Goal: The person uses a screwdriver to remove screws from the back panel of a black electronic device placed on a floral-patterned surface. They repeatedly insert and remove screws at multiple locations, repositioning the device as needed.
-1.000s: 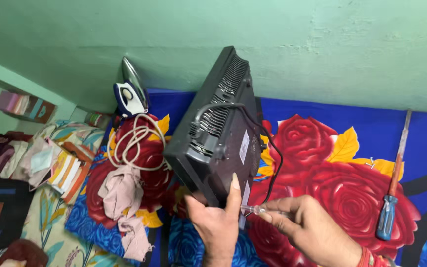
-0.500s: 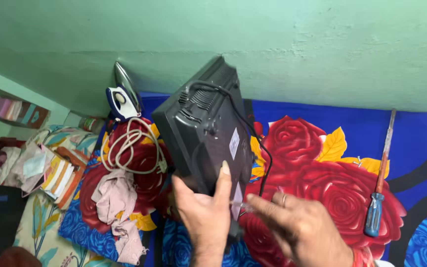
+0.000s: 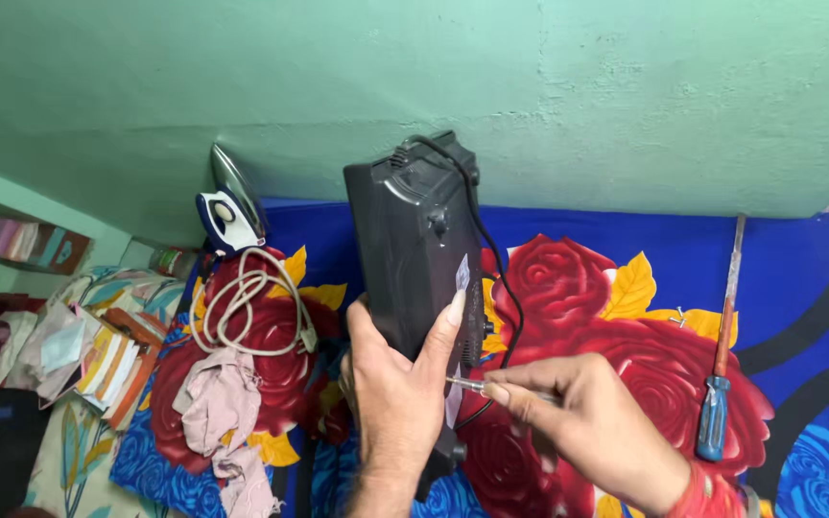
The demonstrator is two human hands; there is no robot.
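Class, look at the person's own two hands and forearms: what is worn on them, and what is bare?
The left hand and its forearm are bare, with no sleeve, ring or band visible. The right hand is bare too, but a red band circles its wrist. No gloves on either; fingernails are fairly long.

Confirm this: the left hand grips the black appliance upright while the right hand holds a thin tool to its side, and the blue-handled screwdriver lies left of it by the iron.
Wrong on one point. The head view shows the blue-handled screwdriver right of the black appliance, far from the iron. Left hand and right hand are as stated.
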